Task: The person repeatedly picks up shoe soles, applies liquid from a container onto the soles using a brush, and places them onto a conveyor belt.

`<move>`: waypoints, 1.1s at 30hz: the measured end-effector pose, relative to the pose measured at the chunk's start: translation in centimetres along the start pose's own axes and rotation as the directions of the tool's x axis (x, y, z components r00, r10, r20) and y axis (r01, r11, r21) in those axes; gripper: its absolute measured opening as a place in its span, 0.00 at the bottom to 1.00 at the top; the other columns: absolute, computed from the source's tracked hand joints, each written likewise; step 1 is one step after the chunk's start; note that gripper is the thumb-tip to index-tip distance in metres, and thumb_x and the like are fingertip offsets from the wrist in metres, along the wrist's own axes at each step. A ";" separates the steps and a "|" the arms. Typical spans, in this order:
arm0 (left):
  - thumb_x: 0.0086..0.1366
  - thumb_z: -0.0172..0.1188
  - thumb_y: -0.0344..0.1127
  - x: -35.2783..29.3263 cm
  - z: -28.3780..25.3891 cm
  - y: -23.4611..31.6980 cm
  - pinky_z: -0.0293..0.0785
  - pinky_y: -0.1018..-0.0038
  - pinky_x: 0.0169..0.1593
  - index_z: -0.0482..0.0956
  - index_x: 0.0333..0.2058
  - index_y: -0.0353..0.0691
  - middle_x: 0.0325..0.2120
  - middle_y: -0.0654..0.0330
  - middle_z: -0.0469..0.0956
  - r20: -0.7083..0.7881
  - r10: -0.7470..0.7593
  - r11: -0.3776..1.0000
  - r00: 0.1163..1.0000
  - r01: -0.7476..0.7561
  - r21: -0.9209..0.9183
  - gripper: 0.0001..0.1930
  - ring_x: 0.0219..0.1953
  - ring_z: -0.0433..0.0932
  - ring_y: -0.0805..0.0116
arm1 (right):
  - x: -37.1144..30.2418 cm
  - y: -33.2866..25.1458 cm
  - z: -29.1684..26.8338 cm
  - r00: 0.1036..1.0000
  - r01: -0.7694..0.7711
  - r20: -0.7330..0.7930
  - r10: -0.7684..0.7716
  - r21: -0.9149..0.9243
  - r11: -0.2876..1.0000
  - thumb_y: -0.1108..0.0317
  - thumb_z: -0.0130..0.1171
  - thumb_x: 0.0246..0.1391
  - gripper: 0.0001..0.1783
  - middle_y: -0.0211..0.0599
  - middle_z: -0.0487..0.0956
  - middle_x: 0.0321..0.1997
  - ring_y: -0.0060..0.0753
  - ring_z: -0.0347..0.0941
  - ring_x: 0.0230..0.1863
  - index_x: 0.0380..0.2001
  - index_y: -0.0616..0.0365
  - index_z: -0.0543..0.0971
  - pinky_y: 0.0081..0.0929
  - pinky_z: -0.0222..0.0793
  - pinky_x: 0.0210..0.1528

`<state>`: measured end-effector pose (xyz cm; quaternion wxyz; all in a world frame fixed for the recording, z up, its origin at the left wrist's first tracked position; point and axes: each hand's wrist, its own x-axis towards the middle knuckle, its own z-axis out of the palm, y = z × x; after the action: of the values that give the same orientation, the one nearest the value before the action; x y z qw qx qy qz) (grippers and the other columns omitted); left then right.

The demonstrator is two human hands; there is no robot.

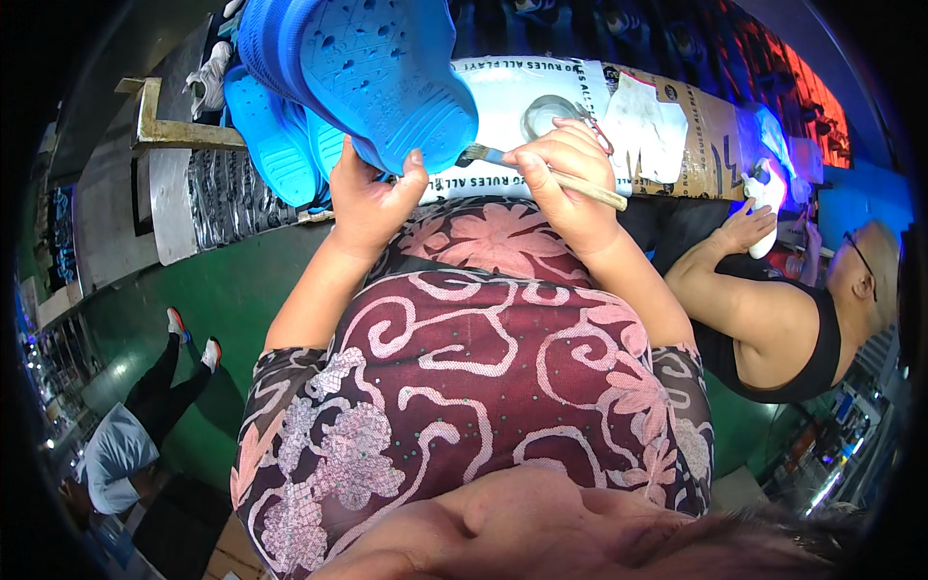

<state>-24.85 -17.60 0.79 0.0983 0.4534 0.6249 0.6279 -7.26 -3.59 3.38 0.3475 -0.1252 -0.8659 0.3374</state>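
Note:
A bright blue foam clog (387, 82) is raised at the bench's near edge, its patterned sole turned toward me. My left hand (372, 198) grips its lower end, thumb against the rim. In my right hand (572, 179) is a flat paintbrush (594, 187) with a pale wooden handle and a blue band. Its dark bristles meet the clog's lower right edge. Under and left of the raised clog lie more blue clogs (269, 140). A round clear dish (549, 118) sits just beyond my right hand, beside a red-handled tool (599, 140) that is partly hidden.
White printed sheeting (503, 82) and cardboard (710, 145) cover the bench. A torn white paper (652, 126) lies on it. A metal bracket (184, 132) juts out at left. At right a co-worker (773, 329) holds a white shoe (767, 213); another person (121, 445) is behind left.

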 end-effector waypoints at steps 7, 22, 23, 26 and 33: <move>0.50 0.60 0.25 0.0 0.4 0.0 0.73 0.77 0.37 0.65 0.45 0.31 0.31 0.56 0.77 -0.023 0.000 0.999 1.000 0.000 0.035 0.22 0.31 0.76 0.72 | 0.4 -0.5 -0.3 0.996 0.084 -0.021 -0.084 -0.024 0.996 0.66 0.55 0.51 0.10 0.31 0.76 0.19 0.30 0.70 0.24 0.21 0.57 0.80 0.33 0.61 0.45; 0.49 0.61 0.25 0.3 0.7 -0.5 0.73 0.77 0.34 0.65 0.44 0.30 0.28 0.55 0.77 -0.056 0.092 0.995 0.994 -0.090 0.045 0.22 0.30 0.77 0.71 | 0.4 -0.4 0.3 0.993 0.119 0.014 -0.119 -0.058 0.991 0.67 0.51 0.54 0.12 0.29 0.74 0.18 0.28 0.70 0.23 0.21 0.57 0.79 0.33 0.61 0.47; 0.49 0.61 0.25 0.2 0.5 -0.9 0.73 0.77 0.33 0.66 0.43 0.31 0.27 0.56 0.77 -0.044 0.107 0.993 0.993 -0.104 0.055 0.22 0.29 0.77 0.72 | 0.3 -0.4 0.3 0.993 0.118 0.014 -0.117 -0.058 0.991 0.67 0.51 0.54 0.12 0.29 0.74 0.18 0.28 0.70 0.23 0.21 0.57 0.79 0.33 0.61 0.47; 0.48 0.61 0.25 0.2 0.4 -1.1 0.73 0.76 0.31 0.68 0.41 0.32 0.26 0.56 0.77 -0.040 0.128 0.990 0.991 -0.125 0.064 0.20 0.27 0.77 0.71 | 0.0 -0.3 0.1 0.996 0.090 -0.002 -0.090 -0.005 0.996 0.66 0.50 0.54 0.12 0.29 0.75 0.18 0.28 0.70 0.23 0.21 0.57 0.79 0.33 0.61 0.48; 0.46 0.60 0.24 0.9 0.4 -0.3 0.73 0.75 0.31 0.72 0.38 0.31 0.26 0.54 0.78 -0.003 0.279 0.951 0.960 -0.276 0.138 0.17 0.26 0.78 0.67 | 0.1 -0.2 0.4 0.997 0.058 -0.054 -0.057 0.005 0.998 0.65 0.48 0.55 0.15 0.30 0.75 0.18 0.29 0.70 0.23 0.20 0.57 0.78 0.35 0.60 0.50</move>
<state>-25.23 -16.65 0.91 -0.0290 0.5353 0.5974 0.5964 -7.57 -3.89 3.32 0.3807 -0.1081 -0.8583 0.3266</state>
